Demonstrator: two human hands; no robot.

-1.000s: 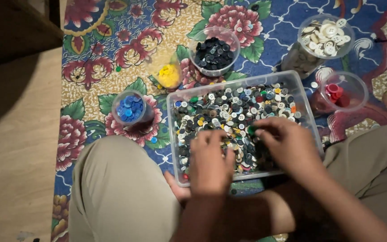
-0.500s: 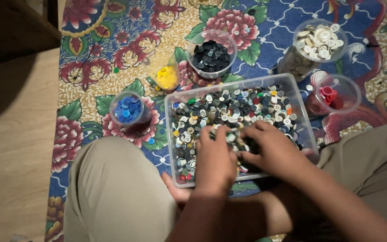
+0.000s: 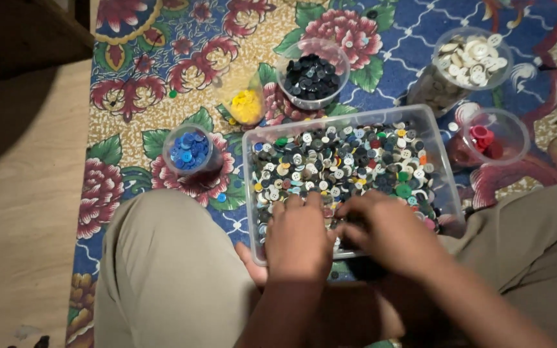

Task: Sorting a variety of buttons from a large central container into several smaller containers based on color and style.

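the left hand (image 3: 299, 238) lay palm down in the near part of a clear rectangular plastic tub (image 3: 253, 193), its fingers spread flat on the heap of mixed small buttons (image 3: 343, 164) that filled the tub. whether it pinched a button could not be told, since the fingertips were sunk among the pile. the right hand (image 3: 388, 232) rested just beside it, touching the same buttons, its fingers curled inward toward the left hand; its grip also could not be made out.

the tub sat on a floral carpet of red, blue and cream (image 3: 162, 58), between the person's knees in beige trousers (image 3: 169, 270). beyond the left hand, past the tub's far left corner, stood a small clear cup of blue buttons (image 3: 188, 149). further out from the hands were a small clear cup of yellow buttons (image 3: 246, 105) and a clear round bowl of black buttons (image 3: 312, 74). beyond the right hand, near the tub's far right corner, stood a clear round cup holding a few red buttons (image 3: 494, 136), and farther still a clear round jar of white buttons (image 3: 472, 59). to the left of the carpet ran a bare wooden floor (image 3: 20, 225).
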